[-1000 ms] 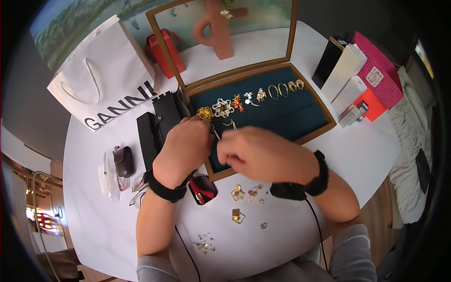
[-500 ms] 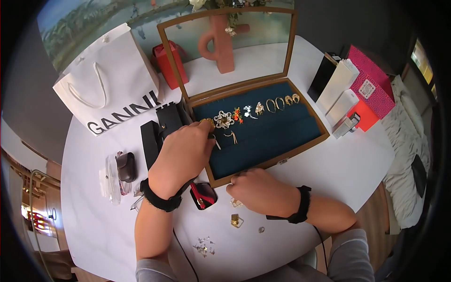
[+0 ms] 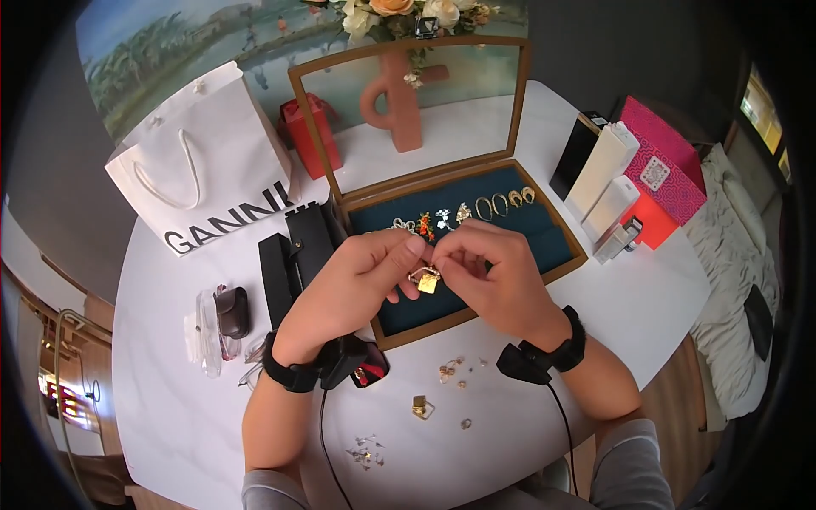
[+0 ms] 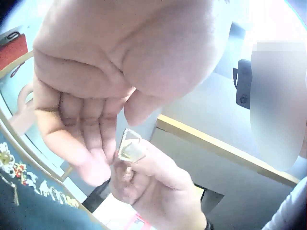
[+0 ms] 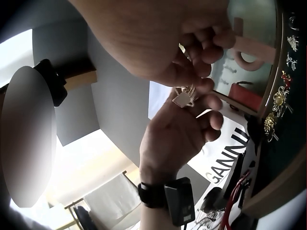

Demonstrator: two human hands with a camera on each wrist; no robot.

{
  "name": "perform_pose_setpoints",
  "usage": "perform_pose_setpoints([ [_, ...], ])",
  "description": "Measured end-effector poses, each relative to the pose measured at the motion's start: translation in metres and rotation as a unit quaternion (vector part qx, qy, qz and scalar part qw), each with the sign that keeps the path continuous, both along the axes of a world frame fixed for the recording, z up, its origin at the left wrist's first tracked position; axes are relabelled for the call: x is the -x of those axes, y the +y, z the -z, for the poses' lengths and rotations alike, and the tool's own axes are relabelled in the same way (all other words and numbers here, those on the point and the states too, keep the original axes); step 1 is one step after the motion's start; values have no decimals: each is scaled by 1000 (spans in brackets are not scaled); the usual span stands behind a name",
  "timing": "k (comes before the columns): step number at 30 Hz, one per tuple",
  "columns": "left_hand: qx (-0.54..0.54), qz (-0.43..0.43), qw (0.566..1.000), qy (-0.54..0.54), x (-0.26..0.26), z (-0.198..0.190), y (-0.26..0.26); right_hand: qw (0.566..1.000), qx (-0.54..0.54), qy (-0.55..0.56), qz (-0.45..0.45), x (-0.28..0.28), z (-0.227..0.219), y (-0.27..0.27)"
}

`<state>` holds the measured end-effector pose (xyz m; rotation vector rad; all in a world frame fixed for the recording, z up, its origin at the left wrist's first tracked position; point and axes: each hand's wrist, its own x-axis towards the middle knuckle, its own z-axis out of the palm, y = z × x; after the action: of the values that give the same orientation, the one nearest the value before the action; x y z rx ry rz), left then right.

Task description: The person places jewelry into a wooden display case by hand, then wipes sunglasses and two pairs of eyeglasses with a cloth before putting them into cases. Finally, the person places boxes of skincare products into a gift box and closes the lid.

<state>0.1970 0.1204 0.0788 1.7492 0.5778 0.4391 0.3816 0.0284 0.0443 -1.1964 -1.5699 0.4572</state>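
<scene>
My two hands meet over the front left of the open jewelry case [image 3: 535, 276]. Between their fingertips hangs an earring [image 3: 428, 282] with a shiny gold square and a thin diamond-shaped frame. My left hand [image 3: 344, 285] pinches it from the left with thumb and fingers. From the right, the curled thumb and index finger of my right hand [image 3: 497, 276] pinch at its top. Both wrist views show the earring [image 5: 182, 99] at the meeting fingertips. A similar gold square earring [image 3: 419, 406] lies on the table. Behind the hands, brooches and earrings [image 3: 463, 212] line the blue lining.
Small jewelry pieces [image 3: 450, 371], a ring [image 3: 466, 423] and several studs [image 3: 365, 452] lie in front. Black cases [image 3: 310, 246], eyeglass items [image 3: 231, 310] and a white paper bag [image 3: 204, 161] stand left. Upright boxes [image 3: 603, 170] stand right. The case's glass lid [image 3: 518, 102] is raised.
My right hand went from over the case down to the table's front, then up to my left hand with a gold square earring. My left hand moved right, away from the gold brooch.
</scene>
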Motion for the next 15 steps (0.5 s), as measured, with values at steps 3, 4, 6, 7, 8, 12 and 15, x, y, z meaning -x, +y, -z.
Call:
perform_pose_setpoints([
  [3,25,-6,999,-26,-4,-1,-7,1000,-7,7,4,2,1,1],
  [4,25,-6,999,-25,-5,1,-6,1000,-10,9,0,4,1,1],
  [6,-3,-20,999,-31,-4,7,-2,999,-7,39,-3,6,4,3],
  [7,-4,-20,999,-32,-4,6,-1,998,-3,67,-7,7,6,5],
  [8,-34,-64,997,-37,-3,4,0,998,-5,65,-7,7,8,9],
  [12,-73,-152,983,-77,6,-1,9,998,56,18,13,-6,38,51],
  [15,-75,-175,976,-103,12,-10,9,987,73,-139,-6,-17,57,76],
])
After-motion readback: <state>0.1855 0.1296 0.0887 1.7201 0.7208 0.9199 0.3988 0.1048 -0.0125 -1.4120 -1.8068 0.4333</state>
